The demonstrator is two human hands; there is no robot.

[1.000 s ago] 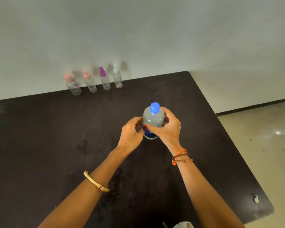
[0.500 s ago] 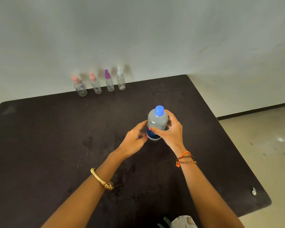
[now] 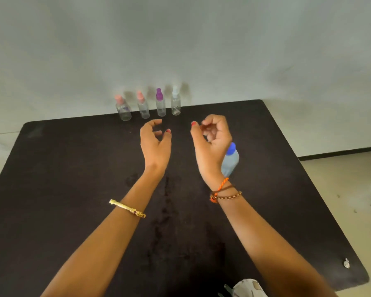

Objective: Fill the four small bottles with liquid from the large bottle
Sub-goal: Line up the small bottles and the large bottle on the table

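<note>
Large bottle (image 3: 230,160): clear body, blue cap (image 3: 231,149), standing on the dark table (image 3: 73,189) right of centre, partly hidden behind the right hand (image 3: 211,144) and wrist. No hand is on it. Whether it stands fully upright cannot be told; it appears to lean in the wide-angle view.

Right hand: raised above the table in front of the bottle, fingers loosely curled toward the palm, nothing held. Left hand (image 3: 155,142): raised beside it, apart from it, fingers and thumb relaxed in a loose curve, nothing held.

Four small bottles in a row along the table's far edge, against the wall (image 3: 180,39), all capped: pink-capped bottle (image 3: 123,109) at far left, second pink-capped bottle (image 3: 143,108), purple-capped bottle (image 3: 160,103), white-capped bottle (image 3: 175,102). All lie beyond both hands and well apart from the large bottle.

Surface: dark matte tabletop with faint smudges down the centre. Pale floor (image 3: 351,189) to the right, dark skirting at the wall's foot.
</note>
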